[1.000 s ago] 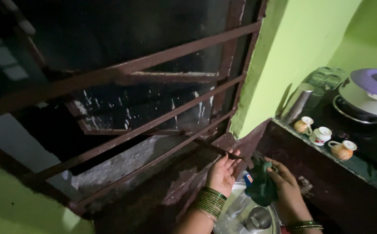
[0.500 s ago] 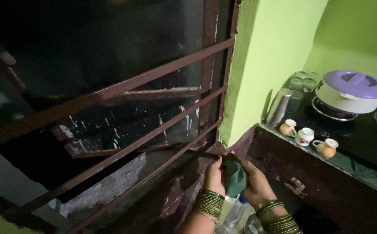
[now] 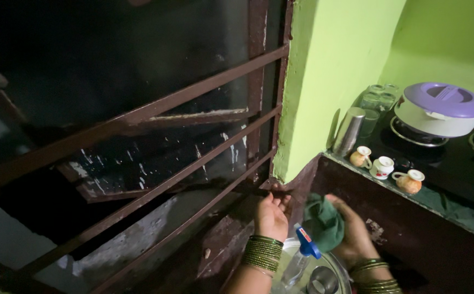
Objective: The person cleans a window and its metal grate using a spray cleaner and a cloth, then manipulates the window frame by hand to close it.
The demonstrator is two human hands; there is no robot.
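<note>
We reach our left hand (image 3: 272, 216) up, palm open, fingertips touching the lowest brown window bar (image 3: 193, 218) by the green wall corner. Our right hand (image 3: 351, 237) has its grip clenched around a bunched green cloth (image 3: 324, 223), just beside the left.

Single head view, looking down-left, near window grille (image 3: 155, 163), counter (image 3: 444, 209) at right

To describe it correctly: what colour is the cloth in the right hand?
Dark green cloth, held by the right hand; head view.
</note>
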